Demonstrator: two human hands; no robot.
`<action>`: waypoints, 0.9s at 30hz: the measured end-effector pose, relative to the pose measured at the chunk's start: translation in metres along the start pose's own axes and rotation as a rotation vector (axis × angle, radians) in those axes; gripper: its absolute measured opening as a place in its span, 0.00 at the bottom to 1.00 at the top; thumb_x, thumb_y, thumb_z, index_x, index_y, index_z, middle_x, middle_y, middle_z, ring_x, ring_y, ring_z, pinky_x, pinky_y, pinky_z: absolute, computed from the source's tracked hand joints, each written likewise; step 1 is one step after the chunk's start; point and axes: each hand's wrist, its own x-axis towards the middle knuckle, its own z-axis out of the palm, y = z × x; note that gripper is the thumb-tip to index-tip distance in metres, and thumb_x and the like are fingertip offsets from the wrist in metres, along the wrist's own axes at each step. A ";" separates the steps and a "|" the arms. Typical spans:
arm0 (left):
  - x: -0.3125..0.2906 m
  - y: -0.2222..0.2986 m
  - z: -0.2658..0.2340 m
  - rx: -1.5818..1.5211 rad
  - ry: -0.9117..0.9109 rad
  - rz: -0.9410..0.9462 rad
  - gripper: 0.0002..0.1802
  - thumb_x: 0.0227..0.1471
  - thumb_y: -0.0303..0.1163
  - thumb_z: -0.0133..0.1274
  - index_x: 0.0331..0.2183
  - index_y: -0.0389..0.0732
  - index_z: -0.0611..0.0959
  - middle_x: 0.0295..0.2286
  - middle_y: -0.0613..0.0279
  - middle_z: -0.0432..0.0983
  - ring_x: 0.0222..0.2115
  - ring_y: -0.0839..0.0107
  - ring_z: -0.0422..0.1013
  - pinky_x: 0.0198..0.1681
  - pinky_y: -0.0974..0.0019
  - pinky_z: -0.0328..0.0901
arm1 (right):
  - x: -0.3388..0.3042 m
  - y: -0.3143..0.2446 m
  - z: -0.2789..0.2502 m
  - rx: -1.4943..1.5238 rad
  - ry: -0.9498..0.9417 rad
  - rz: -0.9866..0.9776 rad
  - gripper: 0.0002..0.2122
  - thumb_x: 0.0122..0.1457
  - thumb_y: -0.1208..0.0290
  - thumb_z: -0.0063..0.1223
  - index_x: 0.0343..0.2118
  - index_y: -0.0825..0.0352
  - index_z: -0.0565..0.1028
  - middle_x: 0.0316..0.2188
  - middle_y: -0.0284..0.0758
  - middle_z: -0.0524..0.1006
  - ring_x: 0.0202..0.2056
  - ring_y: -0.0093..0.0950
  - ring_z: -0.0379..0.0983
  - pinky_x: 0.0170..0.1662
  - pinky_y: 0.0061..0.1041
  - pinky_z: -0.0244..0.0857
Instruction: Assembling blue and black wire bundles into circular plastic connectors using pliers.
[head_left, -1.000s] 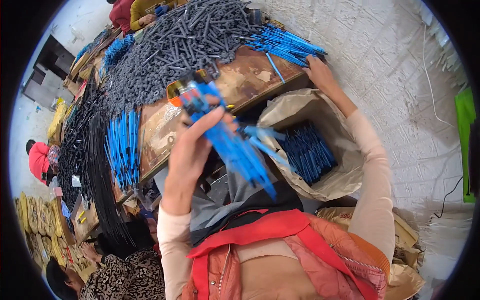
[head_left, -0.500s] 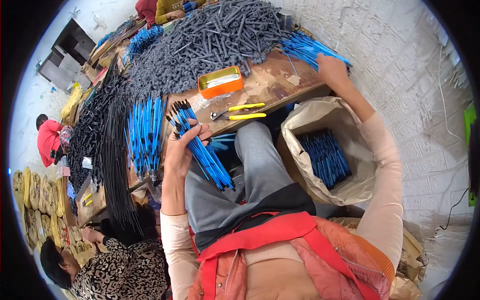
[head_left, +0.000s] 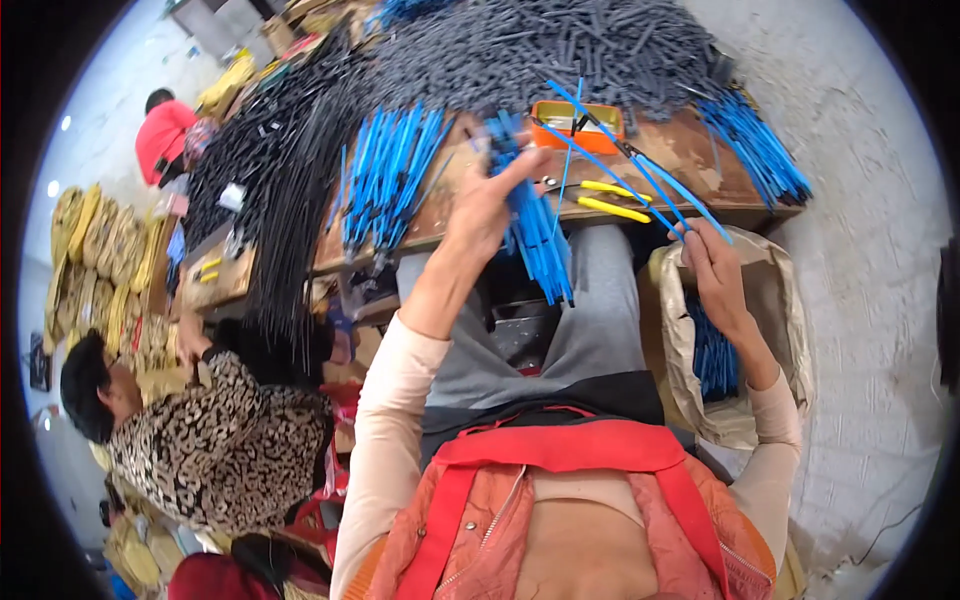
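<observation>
My left hand (head_left: 490,195) is wrapped round a thick bundle of blue rods with black ends (head_left: 540,250), held over my lap at the table edge; its upper end is smeared by motion. Closed on the lower ends of a few loose blue rods (head_left: 660,185) is my right hand (head_left: 712,262). Their black-tipped ends fan up and left, in front of an orange tin (head_left: 612,118). Below the tin, cutting pliers with yellow handles (head_left: 615,212) lie on the table between my hands.
A grey heap of ribbed parts (head_left: 540,45) covers the table's back. Blue rods lie in piles at left (head_left: 392,180) and right (head_left: 755,150). Black strands (head_left: 290,270) hang off the edge. A paper sack (head_left: 685,370) holding blue rods stands at my right. A person in a patterned top (head_left: 220,440) sits at left.
My right hand has come back from the right-hand rod pile toward me, now with a few rods. The left hand's bundle is raised nearer to them. The whole view has shifted.
</observation>
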 end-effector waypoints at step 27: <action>-0.081 0.008 -0.010 -0.058 0.207 0.223 0.12 0.51 0.24 0.59 0.38 0.38 0.76 0.28 0.59 0.77 0.26 0.72 0.74 0.31 0.70 0.70 | -0.034 -0.011 0.101 0.360 -0.485 0.233 0.13 0.70 0.64 0.31 0.40 0.70 0.67 0.19 0.33 0.71 0.17 0.18 0.62 0.22 0.17 0.57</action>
